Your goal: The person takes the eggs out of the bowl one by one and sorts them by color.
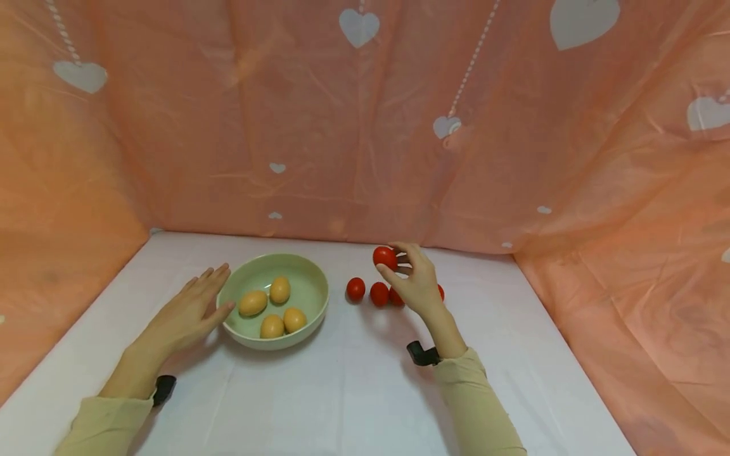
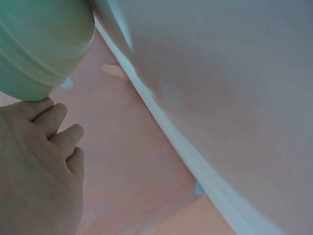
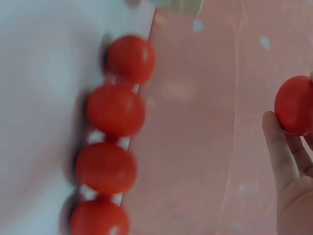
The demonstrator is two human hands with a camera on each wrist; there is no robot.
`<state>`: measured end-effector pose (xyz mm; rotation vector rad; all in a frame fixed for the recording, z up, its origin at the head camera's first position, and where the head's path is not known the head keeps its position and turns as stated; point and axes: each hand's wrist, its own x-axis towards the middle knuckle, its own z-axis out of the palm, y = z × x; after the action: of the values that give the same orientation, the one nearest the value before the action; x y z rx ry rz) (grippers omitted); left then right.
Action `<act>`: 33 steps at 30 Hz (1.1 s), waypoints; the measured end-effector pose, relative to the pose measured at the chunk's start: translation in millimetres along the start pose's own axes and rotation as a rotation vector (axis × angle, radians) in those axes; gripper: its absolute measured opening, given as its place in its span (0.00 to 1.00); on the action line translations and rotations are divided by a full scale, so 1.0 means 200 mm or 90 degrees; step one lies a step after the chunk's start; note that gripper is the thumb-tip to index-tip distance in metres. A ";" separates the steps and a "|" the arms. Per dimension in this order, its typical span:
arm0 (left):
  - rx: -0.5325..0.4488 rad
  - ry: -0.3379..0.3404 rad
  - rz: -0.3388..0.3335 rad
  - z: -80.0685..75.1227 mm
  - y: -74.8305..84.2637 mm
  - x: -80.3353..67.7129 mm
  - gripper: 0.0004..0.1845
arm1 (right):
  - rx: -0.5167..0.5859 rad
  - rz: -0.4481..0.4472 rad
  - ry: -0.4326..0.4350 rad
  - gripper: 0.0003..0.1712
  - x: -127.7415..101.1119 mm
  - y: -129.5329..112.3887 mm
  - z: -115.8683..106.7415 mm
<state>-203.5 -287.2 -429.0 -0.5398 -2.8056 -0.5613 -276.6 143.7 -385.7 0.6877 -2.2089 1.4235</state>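
A pale green bowl [image 1: 310, 303] holding several brown eggs [image 1: 253, 303] sits left of centre on the white table. My left hand [image 1: 191, 307] lies flat beside it, straight fingers touching the bowl's left wall [image 2: 39, 58]. My right hand [image 1: 413, 278] is raised above a row of red tomatoes [image 1: 356, 289] and pinches one tomato [image 1: 384, 257] between thumb and fingertips. The right wrist view shows that held tomato [image 3: 295, 105] at the right edge and several tomatoes in a row [image 3: 116, 108] on the table below.
The white tabletop [image 1: 353, 386] is walled on three sides by an orange plastic sheet with white hearts [image 1: 353, 126]. The sheet's left and right folds slope down onto the table edges.
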 end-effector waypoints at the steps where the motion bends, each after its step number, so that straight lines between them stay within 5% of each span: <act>1: 0.001 0.003 0.002 0.00 0.00 0.00 0.40 | -0.001 0.011 0.010 0.26 -0.01 0.02 -0.03; 18: 0.009 0.009 0.006 0.02 -0.01 0.01 0.40 | -0.146 0.142 0.106 0.24 -0.13 0.29 -0.44; 33: 0.019 0.010 0.008 -0.02 0.00 0.00 0.40 | -0.210 0.255 0.097 0.24 -0.17 0.42 -0.57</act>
<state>-203.8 -288.1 -425.7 -0.5453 -2.7886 -0.5180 -290.5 284.0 -421.4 0.0226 -2.4645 1.1860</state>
